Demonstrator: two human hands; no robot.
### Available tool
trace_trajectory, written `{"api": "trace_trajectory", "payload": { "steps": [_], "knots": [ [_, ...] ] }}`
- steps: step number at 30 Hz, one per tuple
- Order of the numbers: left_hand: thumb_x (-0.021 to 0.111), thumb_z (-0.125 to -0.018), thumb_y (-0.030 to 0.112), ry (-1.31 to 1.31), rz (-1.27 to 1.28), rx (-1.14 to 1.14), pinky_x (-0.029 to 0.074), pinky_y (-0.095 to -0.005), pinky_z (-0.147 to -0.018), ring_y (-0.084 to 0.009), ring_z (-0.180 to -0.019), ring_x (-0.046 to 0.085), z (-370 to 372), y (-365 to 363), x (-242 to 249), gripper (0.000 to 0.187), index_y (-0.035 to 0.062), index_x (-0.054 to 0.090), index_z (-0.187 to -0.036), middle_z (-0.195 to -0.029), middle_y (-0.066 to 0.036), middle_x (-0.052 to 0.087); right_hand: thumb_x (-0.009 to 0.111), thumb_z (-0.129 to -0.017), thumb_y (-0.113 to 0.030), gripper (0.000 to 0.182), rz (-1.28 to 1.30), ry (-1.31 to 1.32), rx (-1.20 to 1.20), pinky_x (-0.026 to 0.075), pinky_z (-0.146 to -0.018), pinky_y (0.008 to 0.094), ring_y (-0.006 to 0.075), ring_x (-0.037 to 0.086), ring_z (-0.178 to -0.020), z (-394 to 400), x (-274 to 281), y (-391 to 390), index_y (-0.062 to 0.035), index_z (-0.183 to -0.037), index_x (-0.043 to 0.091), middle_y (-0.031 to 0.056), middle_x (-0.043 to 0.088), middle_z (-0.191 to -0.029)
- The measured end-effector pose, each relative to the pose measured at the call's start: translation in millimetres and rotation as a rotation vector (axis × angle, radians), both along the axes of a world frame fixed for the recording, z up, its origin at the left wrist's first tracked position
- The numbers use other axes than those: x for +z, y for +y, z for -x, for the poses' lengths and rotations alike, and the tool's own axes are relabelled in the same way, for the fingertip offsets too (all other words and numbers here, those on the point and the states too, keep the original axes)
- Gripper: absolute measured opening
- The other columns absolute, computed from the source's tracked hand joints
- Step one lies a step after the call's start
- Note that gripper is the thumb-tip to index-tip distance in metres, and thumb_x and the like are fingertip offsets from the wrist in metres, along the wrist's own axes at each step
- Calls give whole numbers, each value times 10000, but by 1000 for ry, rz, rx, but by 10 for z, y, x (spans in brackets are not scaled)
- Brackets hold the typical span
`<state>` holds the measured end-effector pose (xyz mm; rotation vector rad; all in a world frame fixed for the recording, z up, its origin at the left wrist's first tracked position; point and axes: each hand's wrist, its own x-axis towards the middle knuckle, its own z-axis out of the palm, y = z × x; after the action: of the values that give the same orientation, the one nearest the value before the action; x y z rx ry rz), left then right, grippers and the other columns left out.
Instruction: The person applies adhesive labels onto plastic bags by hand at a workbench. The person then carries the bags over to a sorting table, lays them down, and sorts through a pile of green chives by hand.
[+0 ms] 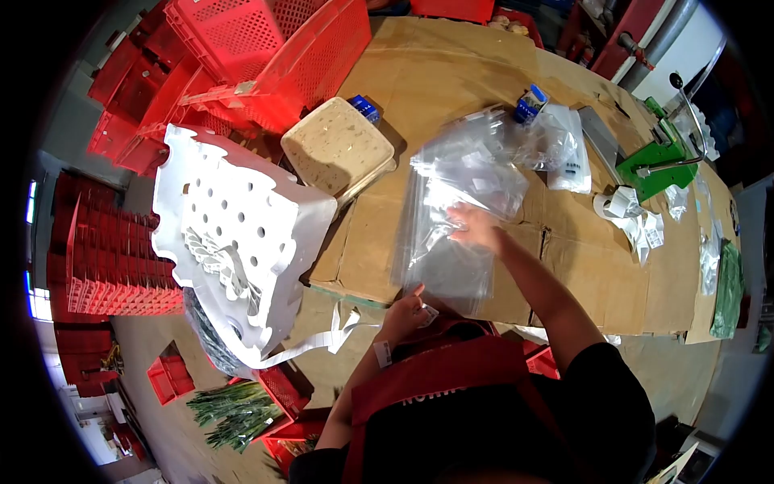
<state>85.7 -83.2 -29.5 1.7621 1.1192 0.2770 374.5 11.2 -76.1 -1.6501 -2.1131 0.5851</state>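
Note:
My right hand (477,227) lies on a stack of clear plastic bags (443,270), its fingers stretched out and apart on the shiny film. My left hand (403,316) is at the table's near edge, close to my apron (447,367), with thumb raised and fingers curled on a small printed label (429,315). Another white label (383,353) is on my left wrist. From the left, a white label strip (322,340) trails toward that wrist. More crumpled clear bags (544,145) lie beyond the stack.
Left of the cardboard-covered table (597,278) stands a white perforated crate (242,218). Behind it are a tan tub (334,145) and red crates (298,77). A green bag-sealing device (657,165) and a tape roll (621,203) sit at right. Leeks (234,415) lie below left.

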Motion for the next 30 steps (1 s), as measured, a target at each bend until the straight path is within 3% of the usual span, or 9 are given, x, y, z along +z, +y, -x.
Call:
{"api": "trace_trajectory", "payload": {
  "steps": [2, 5, 8, 11, 13, 18, 22, 27, 30],
  "knots": [
    [568, -696, 194, 30, 23, -6, 453, -369, -619, -311, -765, 588, -2, -11, 2, 216, 10, 457, -669, -1261, -123, 440, 609, -782, -268, 348, 43, 237, -78, 384, -871, 345, 217, 484, -1095, -95, -128, 43, -87, -1076, 570, 73, 512, -1178],
    [570, -696, 192, -27, -44, 26, 451, -377, -601, -316, -739, 587, 19, -22, -76, 207, 10, 476, -671, -1229, -126, 471, 599, -808, -265, 355, 151, 191, -246, 404, -830, 302, 185, 525, -1017, -111, -122, 136, -21, -1061, 547, 94, 567, -1071],
    [579, -696, 175, 27, -64, 61, 444, -356, -580, -284, -673, 581, 14, -19, -63, 176, 13, 508, -694, -1046, -127, 594, 601, -814, -210, 288, 235, 1074, -569, 403, -784, 229, 101, 521, -891, 32, 243, 71, -35, -1037, 552, 23, 580, -933],
    [580, -708, 135, -40, 51, 234, 430, -333, -560, -235, -609, 545, 21, 21, 221, 131, 15, 528, -713, -788, -125, 610, 597, -816, -151, 248, 247, 919, -198, 408, -759, 226, 93, 524, -837, 430, 545, -393, -41, -1034, 552, 19, 583, -904],
    [579, -724, 102, -187, 105, 249, 420, -316, -553, -197, -592, 514, 30, 84, 430, 97, 14, 543, -747, -658, -115, 546, 607, -803, -106, 179, 559, 1124, 118, 425, -716, 231, 82, 528, -787, 709, 426, -635, -41, -969, 585, 23, 588, -879],
    [602, -762, 156, -255, -191, 153, 432, -341, -589, -295, -638, 551, 95, 97, 309, 150, 30, 543, -820, -706, -160, 562, 661, -758, -148, 168, 593, 609, 72, 445, -656, 249, 84, 540, -691, 1124, 388, -846, -30, -871, 623, 30, 617, -778],
    [610, -766, 172, -122, -56, 205, 432, -341, -568, -275, -613, 555, 300, 95, 272, 159, 31, 548, -804, -682, -153, 565, 653, -763, -174, 181, 578, 698, 127, 442, -639, 246, 89, 541, -666, 1256, 335, -845, -22, -857, 623, 23, 619, -758],
    [635, -748, 196, -5, -72, 637, 430, -344, -527, -245, -529, 537, 606, 272, 119, 206, 5, 558, -745, -600, -153, 553, 629, -775, -172, 305, 298, 839, -3, 467, -637, 272, 123, 561, -662, 1548, 517, -804, -13, -1024, 554, 59, 607, -770],
    [617, -758, 225, 204, -132, 740, 438, -372, -567, -265, -558, 518, 903, 494, -36, 235, 1, 551, -780, -633, -145, 555, 634, -762, -175, 373, 221, 642, -59, 473, -649, 280, 178, 589, -693, 1464, 408, -707, -41, -1090, 519, 87, 607, -804]
  ]
}}
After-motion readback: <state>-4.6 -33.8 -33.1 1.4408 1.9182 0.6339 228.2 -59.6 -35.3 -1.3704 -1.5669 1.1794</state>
